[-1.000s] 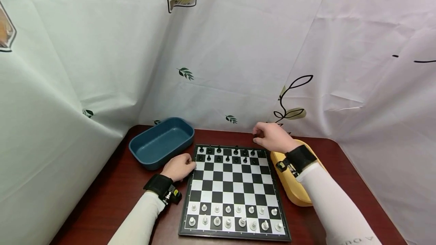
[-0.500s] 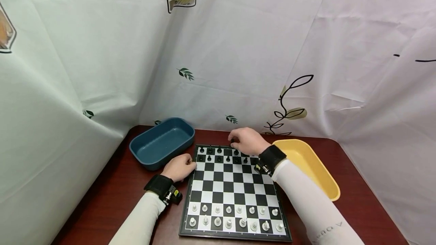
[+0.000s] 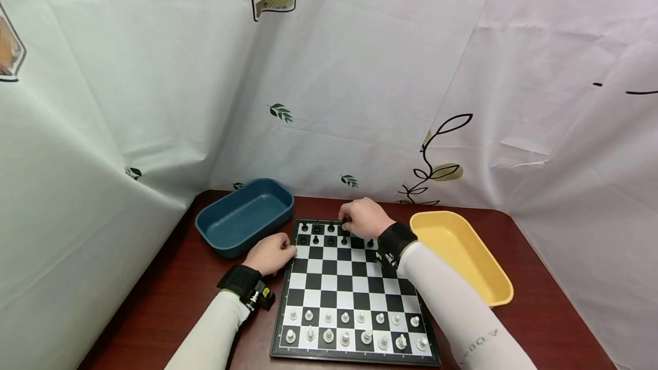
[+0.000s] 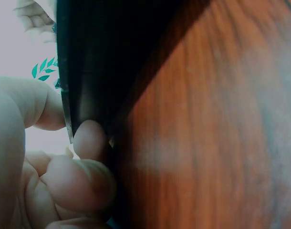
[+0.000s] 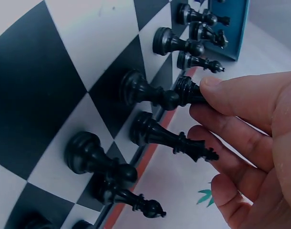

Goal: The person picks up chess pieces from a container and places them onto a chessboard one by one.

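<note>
Swung in from over the yellow plastic tray (image 3: pixel 480 278) at the right edge of the surface to the far row of the black-and-white chessboard (image 3: pixel 354 296), now hovering over that row's middle. Right hand (image 3: pixel 362 217), that is; its grip clamped, thumb and forefinger pinching the head of a small black plastic chess piece (image 5: pixel 186 90). Piece seen in the right wrist view with its long axis upright off the board, base down at the far row, head pointing straight into the fingertips (image 5: pixel 222 93). Base on the square or just above it: cannot tell. Flanked closely by other black pieces (image 5: pixel 171 136) on both sides, standing upright, so little room for the fingers beside it. Unchanged across the earlier frames: left hand (image 3: pixel 269 253) at the board's left edge near the far left corner, fingers curled with the grip pressed against the dark rim of the board (image 4: pixel 88 95), well apart from the pinched piece. Beyond it, at the far left corner of the dark red wooden surface (image 3: pixel 169 296), a blue plastic tray (image 3: pixel 244 216). White pieces (image 3: pixel 354 327) lined in two rows along the board's near edge.
</note>
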A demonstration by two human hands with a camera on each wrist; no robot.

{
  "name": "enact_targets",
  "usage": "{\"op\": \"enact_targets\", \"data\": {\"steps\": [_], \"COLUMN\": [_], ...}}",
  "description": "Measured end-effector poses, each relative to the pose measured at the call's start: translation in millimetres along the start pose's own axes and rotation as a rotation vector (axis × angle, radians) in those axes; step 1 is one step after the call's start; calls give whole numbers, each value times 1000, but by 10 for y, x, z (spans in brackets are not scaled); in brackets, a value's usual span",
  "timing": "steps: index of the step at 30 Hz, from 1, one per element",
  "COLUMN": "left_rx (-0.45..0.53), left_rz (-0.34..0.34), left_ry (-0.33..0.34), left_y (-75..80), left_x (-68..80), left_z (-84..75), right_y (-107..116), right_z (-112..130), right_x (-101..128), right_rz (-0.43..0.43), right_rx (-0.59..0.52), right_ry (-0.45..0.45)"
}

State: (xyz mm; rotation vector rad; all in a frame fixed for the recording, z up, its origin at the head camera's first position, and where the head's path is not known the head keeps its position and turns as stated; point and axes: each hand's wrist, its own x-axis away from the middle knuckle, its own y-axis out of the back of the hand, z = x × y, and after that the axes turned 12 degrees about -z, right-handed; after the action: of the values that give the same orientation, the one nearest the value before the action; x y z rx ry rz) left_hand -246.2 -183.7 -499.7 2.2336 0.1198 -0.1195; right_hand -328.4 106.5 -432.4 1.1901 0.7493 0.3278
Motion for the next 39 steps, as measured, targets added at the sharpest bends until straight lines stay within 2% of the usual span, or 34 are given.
{"op": "enact_targets", "data": {"steps": [10,25,32,39], "left_rx": [-1,-13,-11,-9], "left_rz": [7,-2,0,-3], "left_ry": [-9,-5,-4,-2], "left_y": [17,19,13,5], "left_x": [14,22,7,-7], "left_z": [-23,-43,-35,-1], "right_y": [-109,-155,-44,146], "right_z": [-39,3,-26,-105], "right_x": [14,31,101,230], "right_rz": [15,11,-13,-72], "right_rx": [29,40,17,-2], "right_ry": [-24,-63,-48,-77]}}
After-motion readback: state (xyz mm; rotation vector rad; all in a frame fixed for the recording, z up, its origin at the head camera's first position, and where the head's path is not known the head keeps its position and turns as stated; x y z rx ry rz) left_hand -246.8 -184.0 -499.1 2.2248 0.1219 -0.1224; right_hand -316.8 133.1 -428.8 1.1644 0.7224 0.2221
